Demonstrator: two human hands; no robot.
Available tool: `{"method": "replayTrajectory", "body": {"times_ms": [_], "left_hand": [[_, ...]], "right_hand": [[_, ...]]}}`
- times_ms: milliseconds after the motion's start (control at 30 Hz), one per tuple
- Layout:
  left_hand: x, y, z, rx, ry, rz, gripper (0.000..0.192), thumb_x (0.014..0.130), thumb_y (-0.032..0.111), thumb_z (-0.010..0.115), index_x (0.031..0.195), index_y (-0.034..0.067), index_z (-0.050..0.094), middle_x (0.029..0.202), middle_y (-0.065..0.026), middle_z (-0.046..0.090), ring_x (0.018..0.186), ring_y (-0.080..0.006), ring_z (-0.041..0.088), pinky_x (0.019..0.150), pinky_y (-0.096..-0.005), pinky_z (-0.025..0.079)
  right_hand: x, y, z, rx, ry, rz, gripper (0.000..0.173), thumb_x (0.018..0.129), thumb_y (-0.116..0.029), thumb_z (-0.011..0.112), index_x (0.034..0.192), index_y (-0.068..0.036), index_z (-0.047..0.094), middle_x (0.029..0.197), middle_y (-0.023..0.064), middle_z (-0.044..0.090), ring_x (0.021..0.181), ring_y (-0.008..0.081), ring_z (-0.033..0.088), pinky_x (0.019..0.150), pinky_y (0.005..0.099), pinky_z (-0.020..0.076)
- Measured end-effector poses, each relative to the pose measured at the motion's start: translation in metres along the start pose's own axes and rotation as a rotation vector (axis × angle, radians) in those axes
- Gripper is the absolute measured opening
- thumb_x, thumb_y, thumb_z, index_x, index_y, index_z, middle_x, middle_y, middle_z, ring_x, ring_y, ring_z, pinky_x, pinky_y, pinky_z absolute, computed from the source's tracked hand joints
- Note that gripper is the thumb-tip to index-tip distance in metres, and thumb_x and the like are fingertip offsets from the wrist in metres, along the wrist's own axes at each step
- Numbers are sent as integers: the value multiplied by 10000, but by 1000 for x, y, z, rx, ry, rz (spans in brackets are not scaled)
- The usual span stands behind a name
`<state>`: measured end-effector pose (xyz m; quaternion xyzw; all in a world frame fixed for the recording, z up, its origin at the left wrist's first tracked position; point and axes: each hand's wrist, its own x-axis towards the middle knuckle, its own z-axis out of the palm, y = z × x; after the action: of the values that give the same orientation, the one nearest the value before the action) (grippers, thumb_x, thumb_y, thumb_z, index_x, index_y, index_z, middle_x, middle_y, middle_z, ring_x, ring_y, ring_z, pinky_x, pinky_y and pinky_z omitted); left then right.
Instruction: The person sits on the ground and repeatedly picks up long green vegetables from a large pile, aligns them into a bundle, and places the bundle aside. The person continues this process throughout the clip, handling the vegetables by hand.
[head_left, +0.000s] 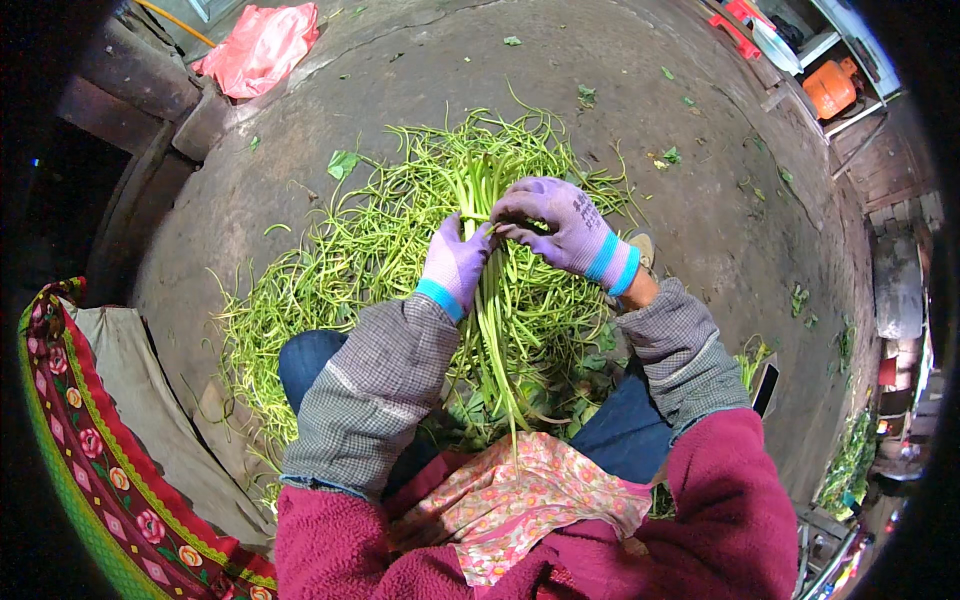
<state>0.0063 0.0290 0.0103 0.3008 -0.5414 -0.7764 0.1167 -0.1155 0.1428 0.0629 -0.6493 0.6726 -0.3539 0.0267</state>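
A bundle of long green vegetable stems (491, 330) lies lengthwise before me, its thick ends pointing away and its thin ends trailing towards my lap. My left hand (456, 259), in a purple knitted glove with a blue cuff, grips the bundle from the left side. From the right, my gloved right hand (551, 225) pinches a thin green strand (491, 229) with its fingertips beside the left thumb. A light green band of stem (474, 217) crosses the bundle just above the left thumb. Underneath and around spreads a large loose heap of similar stems (360, 247).
Torn leaves (341, 165) are scattered over the dark floor (712, 247). A pink plastic bag (262, 49) lies at the upper left. An orange gas cylinder (829, 88) stands at the upper right. Flower-patterned cloth (97, 450) borders the left, and a floral apron (517, 502) covers my lap.
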Motion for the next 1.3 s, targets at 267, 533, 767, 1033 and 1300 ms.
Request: {"method": "replayTrajectory", "body": {"times_ms": [267, 533, 767, 1033, 1300], "left_hand": [[-12, 20, -5, 43, -311, 8, 612, 730, 161, 693, 1245, 0, 404, 1071, -70, 548, 913, -141, 546, 798, -258, 457], [-16, 27, -9, 247, -400, 159, 643, 744, 146, 643, 1299, -11, 360, 1173, -71, 495, 1029, -146, 483, 892, -274, 394], [-9, 4, -11, 303, -239, 270, 680, 746, 97, 597, 1329, -33, 271, 1161, -175, 514, 1051, -211, 508, 907, -305, 407], [-17, 2, -4, 426, -127, 336, 681, 761, 6, 543, 1366, -14, 231, 1174, -134, 503, 1010, -172, 516, 880, -284, 423], [-27, 8, 10, 228, -42, 221, 618, 764, 79, 581, 1294, -88, 310, 1056, -123, 556, 899, -157, 556, 782, -265, 464]], "right_hand": [[0, -5, -10, -26, -40, 107, 248, 776, -286, 638, 889, -65, 627, 837, 107, 595, 820, 299, 580, 723, 399, 454], [-2, -11, -6, -48, -119, 318, 228, 736, -241, 666, 850, -54, 605, 809, 123, 590, 808, 298, 581, 723, 401, 456], [1, -16, 8, 45, -26, 440, 222, 719, -199, 681, 851, -39, 602, 830, 144, 593, 801, 305, 587, 735, 405, 466], [2, -17, 7, 54, -60, 454, 225, 716, -209, 653, 853, -37, 603, 828, 151, 593, 792, 308, 589, 717, 394, 471], [4, -17, 12, -103, 100, 432, 191, 723, -189, 604, 816, -27, 563, 821, 175, 578, 788, 344, 575, 701, 430, 463]]}}
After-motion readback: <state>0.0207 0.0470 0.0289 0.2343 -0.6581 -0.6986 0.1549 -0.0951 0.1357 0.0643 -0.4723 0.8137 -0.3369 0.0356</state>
